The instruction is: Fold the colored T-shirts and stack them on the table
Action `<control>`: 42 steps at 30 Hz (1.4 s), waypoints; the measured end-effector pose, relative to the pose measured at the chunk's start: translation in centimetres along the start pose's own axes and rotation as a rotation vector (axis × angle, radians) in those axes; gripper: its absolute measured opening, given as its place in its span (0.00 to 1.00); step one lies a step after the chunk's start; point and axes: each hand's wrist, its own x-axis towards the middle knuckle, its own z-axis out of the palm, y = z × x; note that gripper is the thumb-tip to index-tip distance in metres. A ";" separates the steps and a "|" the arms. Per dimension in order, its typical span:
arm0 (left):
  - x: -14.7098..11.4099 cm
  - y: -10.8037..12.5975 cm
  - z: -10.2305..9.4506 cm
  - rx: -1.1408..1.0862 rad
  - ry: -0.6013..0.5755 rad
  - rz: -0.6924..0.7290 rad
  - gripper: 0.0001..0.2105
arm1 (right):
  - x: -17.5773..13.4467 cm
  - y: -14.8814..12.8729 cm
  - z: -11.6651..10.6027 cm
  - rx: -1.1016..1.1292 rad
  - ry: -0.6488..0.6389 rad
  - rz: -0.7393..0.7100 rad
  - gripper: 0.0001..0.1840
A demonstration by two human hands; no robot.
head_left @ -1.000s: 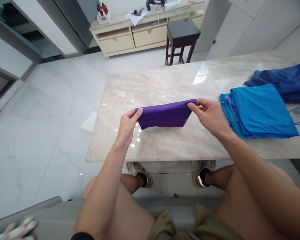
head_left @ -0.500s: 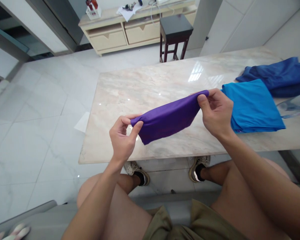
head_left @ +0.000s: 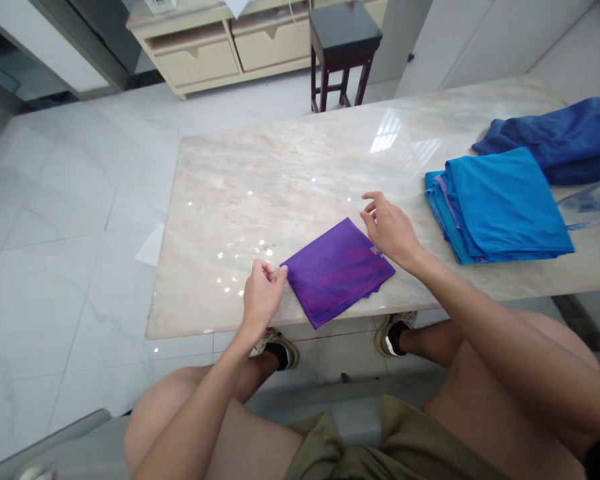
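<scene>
Likely laying-down step: folded rectangular purple fabric cloth [head_left: 333, 273]; left hand [head_left: 263, 295] at its left corner, pinch unclear; right hand [head_left: 390, 229] empty, by its right edge. Next move probably needs right-hand grip.

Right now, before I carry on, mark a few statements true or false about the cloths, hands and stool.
1. The purple cloth lies folded at the near edge of the table. True.
2. The blue stack is left of the purple cloth. False: the blue stack is to its right.
3. The right hand is clutching the blue stack. False: the right hand is apart from it, beside the purple cloth.
4. The left hand is at a corner of the purple cloth. True.
5. The stool stands on the table. False: the stool stands on the floor beyond it.
</scene>
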 end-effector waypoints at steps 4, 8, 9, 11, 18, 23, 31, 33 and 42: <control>0.4 -1.0 -0.6 0.233 -0.004 0.194 0.08 | -0.5 1.1 -1.9 -0.254 -0.099 0.021 0.16; -1.4 -0.4 0.4 0.350 -0.185 0.658 0.07 | -1.5 1.2 -4.3 -0.369 -0.294 0.161 0.20; -2.0 -0.3 0.9 0.405 -0.238 0.791 0.07 | -1.7 1.2 -4.7 -0.385 -0.364 0.185 0.23; -3.0 0.1 1.9 0.507 -0.332 0.993 0.08 | -2.3 1.2 -5.1 -0.388 -0.527 0.207 0.29; -3.8 0.9 3.8 0.650 -0.407 1.110 0.08 | -3.8 2.0 -4.1 -0.311 -0.690 0.161 0.17; -4.8 2.0 4.5 0.658 -0.338 0.997 0.12 | -4.0 2.1 -3.8 -0.257 -0.701 0.233 0.17; -7.2 1.7 7.4 0.694 -0.249 0.837 0.35 | -3.3 0.8 -5.0 0.123 -0.694 0.270 0.23; -7.0 2.3 8.1 0.626 -0.189 0.758 0.37 | -3.0 -0.3 -5.1 0.301 -0.678 0.315 0.21; 0.3 6.8 8.0 0.190 -0.143 0.260 0.14 | -1.2 -4.6 -4.6 0.478 -0.438 0.284 0.19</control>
